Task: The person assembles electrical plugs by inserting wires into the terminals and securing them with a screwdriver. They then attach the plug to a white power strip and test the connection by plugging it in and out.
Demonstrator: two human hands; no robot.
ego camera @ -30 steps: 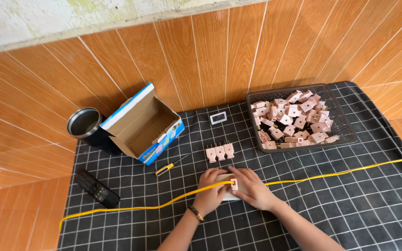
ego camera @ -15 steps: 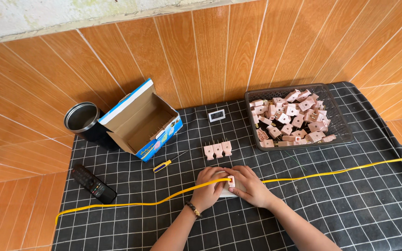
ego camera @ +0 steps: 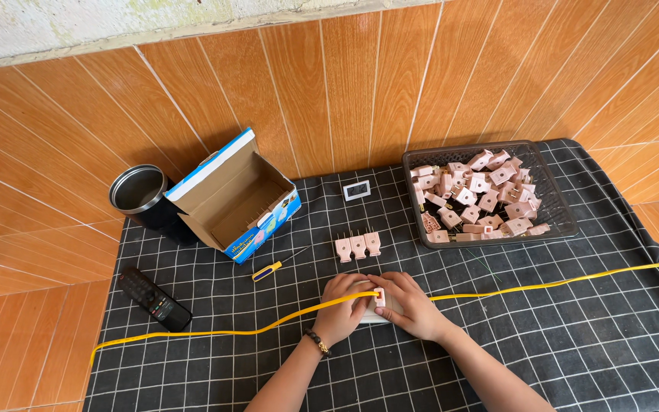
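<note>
My left hand (ego camera: 342,307) and my right hand (ego camera: 408,304) meet at the middle of the black checked cloth (ego camera: 558,343). Together they press a small pink plug (ego camera: 380,297) onto a long yellow flat cable (ego camera: 215,333) that runs across the cloth from left to right. A pale object lies under my fingers, mostly hidden. Just beyond my hands, three pink plugs (ego camera: 358,246) stand side by side in a row.
A dark wire basket (ego camera: 552,226) with several pink plugs sits at the back right. An open cardboard box (ego camera: 232,200), a steel cup (ego camera: 139,192), a yellow-handled screwdriver (ego camera: 270,268), a black remote (ego camera: 155,299) and a small white frame (ego camera: 357,190) lie around. An orange tiled wall rises behind.
My hands stay in the same place on the plug and cable. Only the view has shifted slightly.
</note>
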